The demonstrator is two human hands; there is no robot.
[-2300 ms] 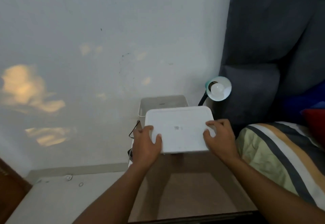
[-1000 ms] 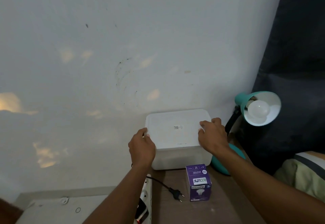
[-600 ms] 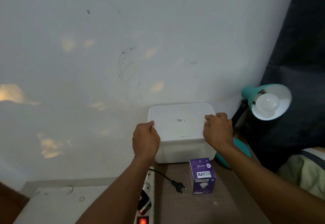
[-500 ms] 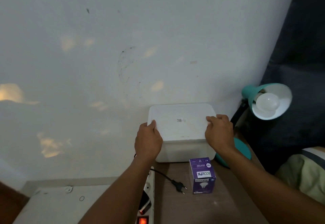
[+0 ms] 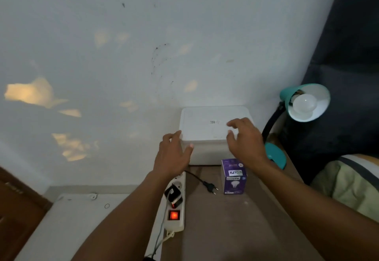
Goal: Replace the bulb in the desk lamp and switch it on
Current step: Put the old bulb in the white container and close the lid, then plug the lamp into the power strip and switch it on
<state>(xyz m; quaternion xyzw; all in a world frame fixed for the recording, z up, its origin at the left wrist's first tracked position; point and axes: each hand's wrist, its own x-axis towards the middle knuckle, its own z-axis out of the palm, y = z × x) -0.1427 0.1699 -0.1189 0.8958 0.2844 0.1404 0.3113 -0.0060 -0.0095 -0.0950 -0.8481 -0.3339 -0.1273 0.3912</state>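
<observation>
Head view, left hand point(image 5: 174, 154) and right hand point(image 5: 245, 139) spread empty at lidded white box point(image 5: 207, 125), purple bulb carton point(image 5: 233, 176) on table point(image 5: 235, 230), teal desk lamp point(image 5: 305, 103) at right

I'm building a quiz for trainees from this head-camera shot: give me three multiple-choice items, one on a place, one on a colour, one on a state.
1. Where does the purple bulb box stand?
A. on top of the white storage box
B. on the table in front of the white storage box
C. on the bed

2. What colour is the desk lamp shade outside?
A. teal
B. red
C. black

3. How is the loose black plug?
A. pushed into the power strip
B. held in the right hand
C. lying unplugged on the table

Answers:
1 B: it stands upright on the brown table, nearer the camera than the white storage box.
2 A: the shade and the base are both teal.
3 C: it lies beside the power strip; the left hand and right hand are open, holding nothing.
</observation>
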